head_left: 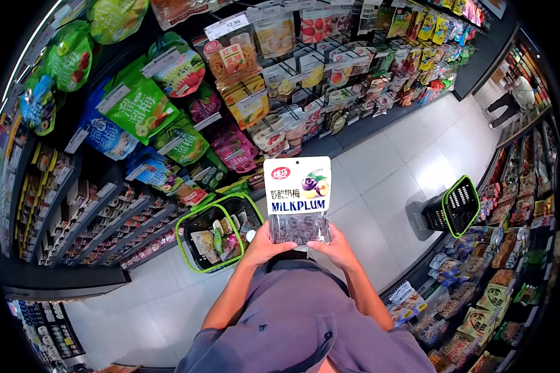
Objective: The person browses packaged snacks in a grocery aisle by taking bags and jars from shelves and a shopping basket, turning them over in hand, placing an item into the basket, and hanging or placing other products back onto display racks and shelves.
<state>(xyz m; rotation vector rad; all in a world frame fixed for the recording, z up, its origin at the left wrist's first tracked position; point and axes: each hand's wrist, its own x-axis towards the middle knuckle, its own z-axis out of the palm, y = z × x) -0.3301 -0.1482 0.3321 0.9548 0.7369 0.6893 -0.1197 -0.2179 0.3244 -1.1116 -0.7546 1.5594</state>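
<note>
A bag of dried plums point(297, 202) is held upright in front of my body, its white top printed "MILKPLUM" and its clear lower part showing dark fruit. My left hand point(265, 247) grips the lower left corner, thumb across the front. At the lower right corner, my right hand point(334, 246) closes on the same bag, thumb also in front. The fingers behind the bag are hidden. Left of my left hand, a black shopping basket point(188, 263) with a green rim stands on the floor, several packets inside it.
Hanging snack bags point(233, 59) fill the shelf ahead and to the left. Another green-rimmed basket point(459, 208) stands on the tiled floor point(379, 180) at right. Packed snack shelves point(479, 298) line the right side. A person point(515, 99) is far down the aisle.
</note>
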